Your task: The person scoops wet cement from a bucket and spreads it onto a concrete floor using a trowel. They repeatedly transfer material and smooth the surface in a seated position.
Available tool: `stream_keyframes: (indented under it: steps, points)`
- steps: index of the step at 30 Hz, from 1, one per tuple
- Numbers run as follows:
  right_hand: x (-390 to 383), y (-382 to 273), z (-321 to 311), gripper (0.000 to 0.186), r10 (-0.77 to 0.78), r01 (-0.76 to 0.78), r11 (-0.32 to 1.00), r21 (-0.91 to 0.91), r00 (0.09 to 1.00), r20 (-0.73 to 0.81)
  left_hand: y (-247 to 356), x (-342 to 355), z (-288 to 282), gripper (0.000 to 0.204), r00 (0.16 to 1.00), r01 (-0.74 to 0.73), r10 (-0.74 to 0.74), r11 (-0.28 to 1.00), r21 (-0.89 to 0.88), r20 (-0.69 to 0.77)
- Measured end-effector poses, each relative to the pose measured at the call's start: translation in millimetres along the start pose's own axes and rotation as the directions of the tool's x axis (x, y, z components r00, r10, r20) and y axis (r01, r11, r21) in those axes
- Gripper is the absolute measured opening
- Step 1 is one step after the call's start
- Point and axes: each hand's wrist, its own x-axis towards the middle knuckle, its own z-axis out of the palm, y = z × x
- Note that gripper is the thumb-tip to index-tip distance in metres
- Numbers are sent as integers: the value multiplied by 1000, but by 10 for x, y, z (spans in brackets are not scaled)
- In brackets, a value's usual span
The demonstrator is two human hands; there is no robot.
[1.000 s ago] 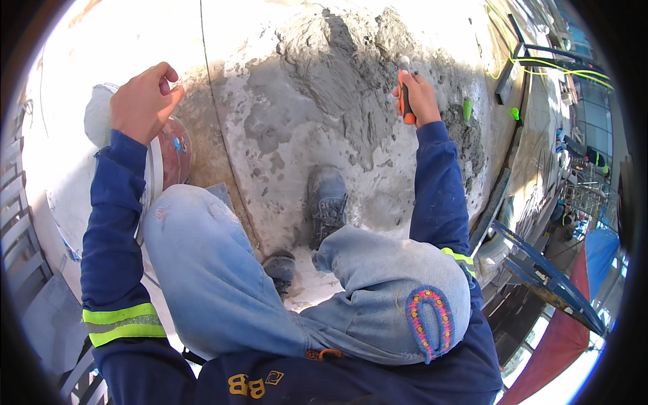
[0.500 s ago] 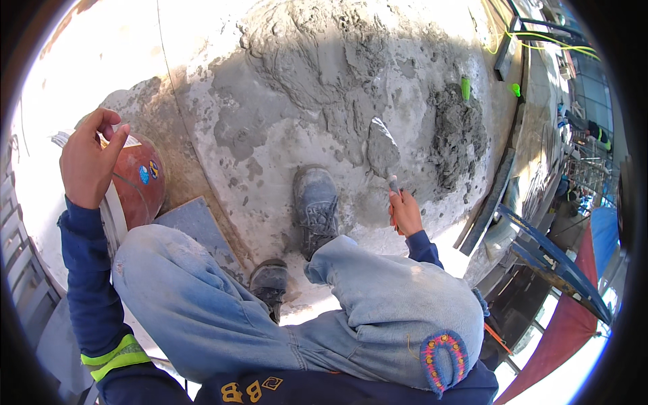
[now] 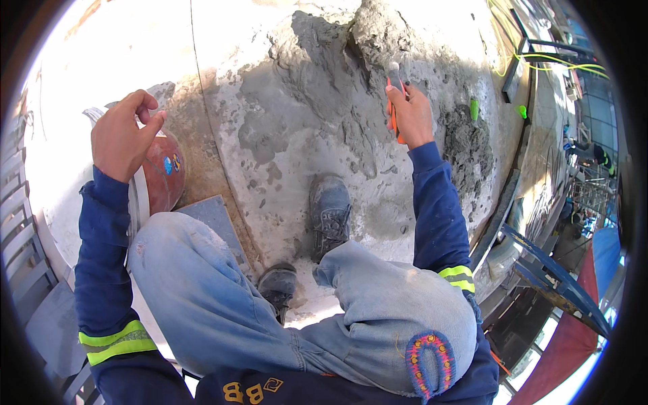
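My right hand point(image 3: 413, 113) grips a trowel point(image 3: 393, 69) by its orange handle, out at the far side of the wet grey mortar point(image 3: 304, 81). A raised lump of mortar point(image 3: 381, 34) stands just beyond the handle and hides the blade. On the left, my left hand point(image 3: 127, 135) hovers over a reddish-brown rounded shell with stickers point(image 3: 164, 175), which looks like a hard hat. Its fingers are loosely bent, the thumb apart, and nothing shows between them. Whether it touches the shell I cannot tell.
My boots point(image 3: 329, 216) stand at the mortar's near edge. A grey board point(image 3: 214, 219) lies beside my left knee. A rougher dark mortar heap point(image 3: 467, 145) and a green piece point(image 3: 474, 109) are at right. A blue metal frame point(image 3: 557, 277) stands farther right.
My right hand has moved forward with the trowel, into the far mortar; its blade was visible before and is now hidden. A lump of mortar now stands up there. My left hand stays bent.
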Motion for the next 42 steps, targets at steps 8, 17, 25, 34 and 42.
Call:
stream_keyframes:
  steps: [8,17,25,34,42]
  points:
    - [194,-97,309,39,-286,224,940,-256,928,-239,-29,34,1,22,1000,-17,15,996,93,24]
    - [13,337,-157,36,-210,166,730,-663,978,14,-22,18,-9,24,998,41,-46,995,88,53]
    - [268,644,246,44,416,-414,905,-95,819,395,-24,56,57,21,1000,-18,18,997,75,2]
    - [-1191,1483,-1031,25,435,-454,883,122,887,153,26,49,-18,17,998,24,-25,999,-26,-57]
    - [-32,2313,-1208,26,489,-473,866,160,869,-75,-33,61,50,13,999,37,-41,987,-159,-22]
